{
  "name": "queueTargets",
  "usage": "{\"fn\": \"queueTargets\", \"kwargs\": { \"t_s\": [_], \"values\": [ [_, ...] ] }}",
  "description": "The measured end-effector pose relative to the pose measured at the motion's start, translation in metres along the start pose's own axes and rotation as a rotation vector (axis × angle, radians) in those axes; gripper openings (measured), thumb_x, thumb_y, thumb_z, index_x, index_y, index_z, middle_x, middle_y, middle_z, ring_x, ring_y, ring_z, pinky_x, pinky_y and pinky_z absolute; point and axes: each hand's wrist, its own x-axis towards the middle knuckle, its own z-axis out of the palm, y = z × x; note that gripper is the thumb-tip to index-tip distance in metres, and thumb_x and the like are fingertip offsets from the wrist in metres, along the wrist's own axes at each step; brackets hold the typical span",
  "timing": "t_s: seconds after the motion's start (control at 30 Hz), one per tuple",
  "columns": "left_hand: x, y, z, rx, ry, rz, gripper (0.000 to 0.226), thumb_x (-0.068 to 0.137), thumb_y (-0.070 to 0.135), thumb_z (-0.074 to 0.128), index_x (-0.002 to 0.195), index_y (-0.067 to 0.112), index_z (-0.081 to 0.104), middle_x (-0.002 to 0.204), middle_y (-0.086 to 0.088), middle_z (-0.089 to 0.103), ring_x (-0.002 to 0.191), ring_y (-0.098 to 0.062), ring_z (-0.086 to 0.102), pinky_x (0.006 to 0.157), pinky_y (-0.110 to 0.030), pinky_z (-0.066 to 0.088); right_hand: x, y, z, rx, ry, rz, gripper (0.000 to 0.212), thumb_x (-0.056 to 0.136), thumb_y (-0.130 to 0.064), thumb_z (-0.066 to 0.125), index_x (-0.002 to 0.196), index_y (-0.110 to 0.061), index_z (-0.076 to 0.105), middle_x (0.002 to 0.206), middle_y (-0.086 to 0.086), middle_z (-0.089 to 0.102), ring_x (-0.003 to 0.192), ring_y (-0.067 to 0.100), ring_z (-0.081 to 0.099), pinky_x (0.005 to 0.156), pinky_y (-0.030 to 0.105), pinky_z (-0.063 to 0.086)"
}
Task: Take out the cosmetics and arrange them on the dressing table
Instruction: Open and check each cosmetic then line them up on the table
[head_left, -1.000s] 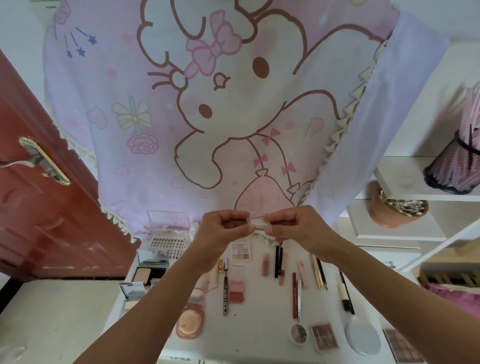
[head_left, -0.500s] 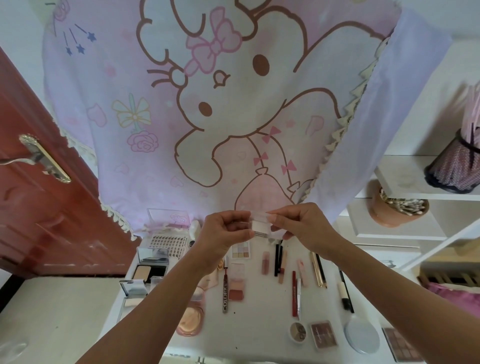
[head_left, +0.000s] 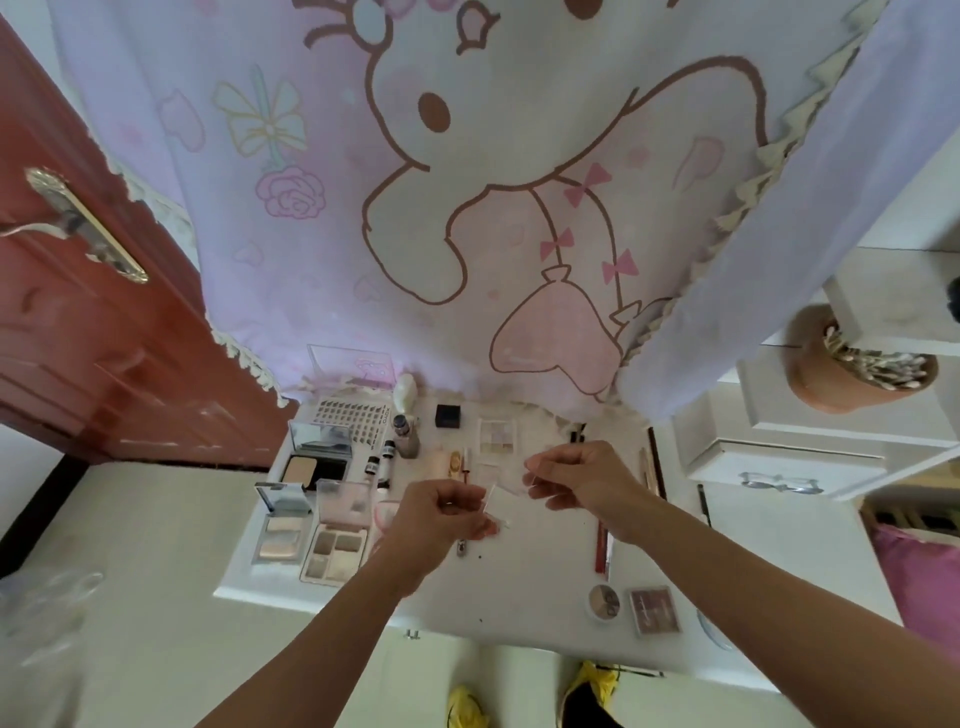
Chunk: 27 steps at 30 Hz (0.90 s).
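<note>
Both my hands hover over the white dressing table (head_left: 519, 597). My left hand (head_left: 447, 512) pinches a small clear plastic piece (head_left: 492, 503) with a white edge. My right hand (head_left: 582, 475) is a little higher and to the right, pinching a thin clear piece (head_left: 517, 475); its shape is hard to make out. The two hands are apart. Cosmetics lie on the table: an open powder compact (head_left: 316, 470), two open palettes (head_left: 337, 545), a pale eyeshadow palette (head_left: 496, 434), small bottles (head_left: 408, 436), a red pencil (head_left: 601, 545), a round pot (head_left: 604, 601) and a brown palette (head_left: 653, 610).
A pink cartoon curtain (head_left: 467, 182) hangs behind the table. A red door (head_left: 78, 312) with a metal handle stands at the left. White shelves at the right hold a pot of cotton swabs (head_left: 857, 369). My feet in yellow slippers (head_left: 587, 686) show below the table's front edge.
My hands have dropped lower and moved apart, each now holding a clear piece; before they held one small clear case together. The view has tilted down toward the table.
</note>
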Motion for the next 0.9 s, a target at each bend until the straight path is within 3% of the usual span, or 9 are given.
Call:
{"fn": "queueTargets", "kwargs": {
  "t_s": [0.13, 0.33, 0.47, 0.57, 0.63, 0.7, 0.8, 0.9],
  "values": [
    [0.001, -0.048, 0.004, 0.120, 0.028, -0.124, 0.021, 0.083, -0.012, 0.060, 0.100, 0.000, 0.067, 0.094, -0.022, 0.067, 0.074, -0.022, 0.067, 0.066, -0.024, 0.057, 0.019, 0.044, 0.016, -0.102, -0.048, 0.111, 0.013, 0.089, -0.009, 0.070, 0.099, -0.001, 0.073, 0.093, 0.015, 0.075, 0.077, 0.019, 0.071, 0.068, 0.027, 0.057],
    [0.006, -0.104, 0.009, 0.303, 0.030, -0.311, 0.035, 0.085, -0.001, 0.059, 0.120, -0.001, 0.059, 0.094, -0.008, 0.060, 0.074, -0.025, 0.063, 0.074, -0.042, 0.057, 0.042, 0.096, 0.038, -0.190, -0.091, 0.254, 0.011, 0.087, -0.009, 0.073, 0.094, 0.000, 0.073, 0.094, 0.018, 0.073, 0.073, 0.017, 0.068, 0.066, 0.028, 0.056],
    [0.009, -0.119, 0.013, 0.360, -0.008, -0.394, 0.045, 0.084, 0.004, 0.060, 0.128, 0.004, 0.055, 0.094, -0.004, 0.059, 0.077, -0.024, 0.062, 0.079, -0.042, 0.057, 0.054, 0.118, 0.046, -0.208, -0.094, 0.323, 0.011, 0.085, -0.010, 0.075, 0.093, -0.002, 0.073, 0.088, 0.015, 0.072, 0.068, 0.016, 0.066, 0.063, 0.026, 0.056],
    [0.011, -0.126, 0.014, 0.426, -0.030, -0.382, 0.042, 0.084, 0.005, 0.060, 0.125, 0.006, 0.057, 0.091, -0.003, 0.057, 0.083, -0.025, 0.059, 0.084, -0.039, 0.053, 0.058, 0.126, 0.050, -0.196, -0.095, 0.348, 0.004, 0.085, -0.007, 0.074, 0.087, -0.003, 0.073, 0.082, 0.014, 0.069, 0.065, 0.015, 0.064, 0.061, 0.026, 0.055],
    [0.012, -0.127, 0.015, 0.483, -0.033, -0.354, 0.027, 0.082, 0.005, 0.060, 0.109, 0.006, 0.062, 0.090, -0.007, 0.058, 0.079, -0.025, 0.058, 0.080, -0.040, 0.053, 0.061, 0.129, 0.052, -0.191, -0.091, 0.353, 0.002, 0.085, -0.005, 0.074, 0.084, -0.004, 0.072, 0.078, 0.013, 0.068, 0.063, 0.015, 0.063, 0.060, 0.026, 0.055],
    [0.012, -0.129, 0.016, 0.528, -0.026, -0.334, 0.025, 0.081, 0.005, 0.060, 0.105, 0.001, 0.064, 0.089, -0.010, 0.058, 0.077, -0.026, 0.058, 0.075, -0.039, 0.052, 0.063, 0.132, 0.054, -0.202, -0.093, 0.358, 0.004, 0.085, -0.005, 0.074, 0.081, -0.006, 0.072, 0.077, 0.014, 0.067, 0.062, 0.016, 0.063, 0.059, 0.025, 0.055],
    [0.013, -0.131, 0.017, 0.584, -0.026, -0.307, 0.019, 0.082, 0.005, 0.059, 0.101, 0.010, 0.063, 0.090, -0.008, 0.055, 0.081, -0.024, 0.053, 0.072, -0.030, 0.045, 0.065, 0.135, 0.056, -0.213, -0.089, 0.378, 0.006, 0.085, -0.004, 0.074, 0.080, -0.005, 0.072, 0.076, 0.017, 0.067, 0.060, 0.018, 0.063, 0.058, 0.026, 0.056],
    [0.014, -0.134, 0.017, 0.611, -0.037, -0.290, 0.031, 0.085, 0.007, 0.058, 0.116, 0.005, 0.061, 0.095, -0.006, 0.051, 0.086, -0.020, 0.049, 0.073, -0.025, 0.040, 0.066, 0.136, 0.056, -0.225, -0.079, 0.397, 0.006, 0.085, -0.006, 0.074, 0.079, -0.005, 0.071, 0.074, 0.017, 0.068, 0.059, 0.019, 0.063, 0.060, 0.029, 0.058]
  ]
}}
